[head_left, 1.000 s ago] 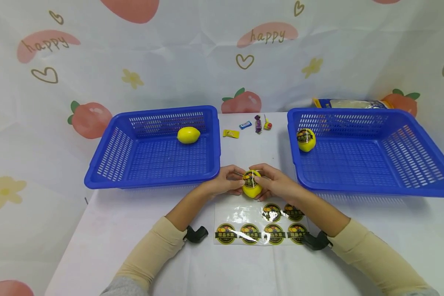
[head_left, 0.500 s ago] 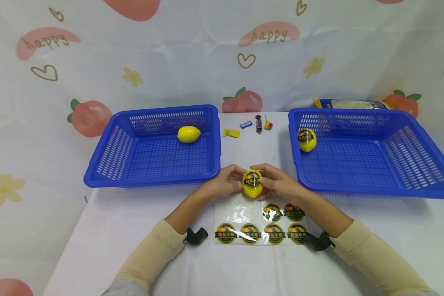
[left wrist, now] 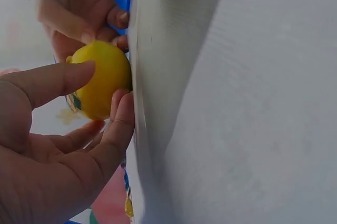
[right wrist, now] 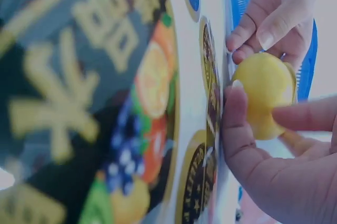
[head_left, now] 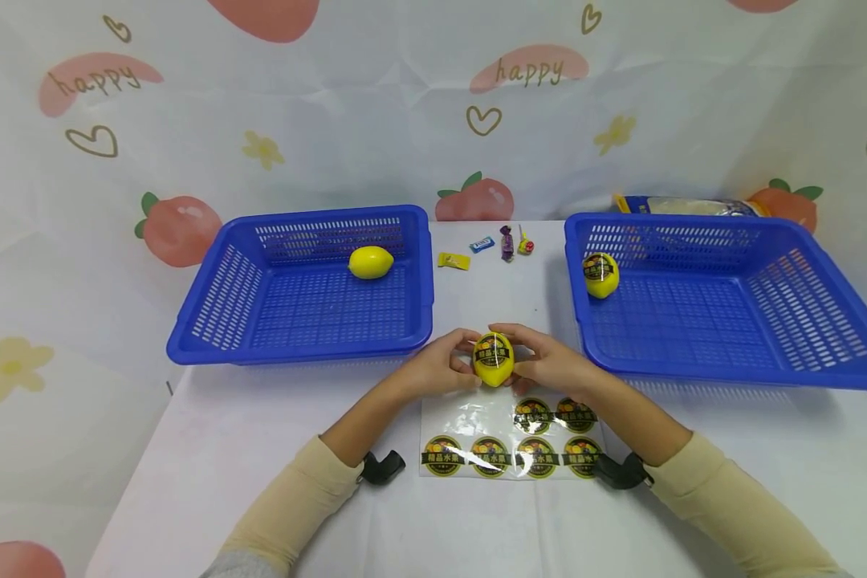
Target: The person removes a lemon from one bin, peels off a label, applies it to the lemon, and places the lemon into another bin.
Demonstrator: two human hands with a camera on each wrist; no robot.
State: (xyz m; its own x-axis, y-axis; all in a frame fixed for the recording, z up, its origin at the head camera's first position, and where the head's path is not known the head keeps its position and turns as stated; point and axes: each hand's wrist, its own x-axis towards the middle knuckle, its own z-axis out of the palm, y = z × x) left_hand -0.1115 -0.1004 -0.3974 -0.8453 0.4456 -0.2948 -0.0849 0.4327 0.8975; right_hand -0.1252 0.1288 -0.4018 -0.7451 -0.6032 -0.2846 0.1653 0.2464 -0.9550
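A yellow lemon (head_left: 493, 371) is held between both hands at the middle of the table, a round dark fruit sticker (head_left: 493, 350) on its upper face. From one side my left hand (head_left: 444, 363) grips it, thumb and fingers on the yellow skin in the left wrist view. Opposite, my right hand (head_left: 552, 361) has its thumb and fingers around the other side, as the right wrist view also shows. Just in front of the hands lies a clear sheet of stickers (head_left: 470, 416), several round labels still on it.
The left blue basket (head_left: 296, 353) contains one plain lemon (head_left: 371, 262). In the right blue basket (head_left: 722, 368) sits a lemon with a sticker (head_left: 601, 277). Small wrapped candies (head_left: 506, 243) lie between the baskets. Behind the right one is a plastic package (head_left: 694, 205).
The right thumb has slid off the sticker to the lemon's lower side, and the left thumb has moved to the near side. The sticker now shows fully, facing up.
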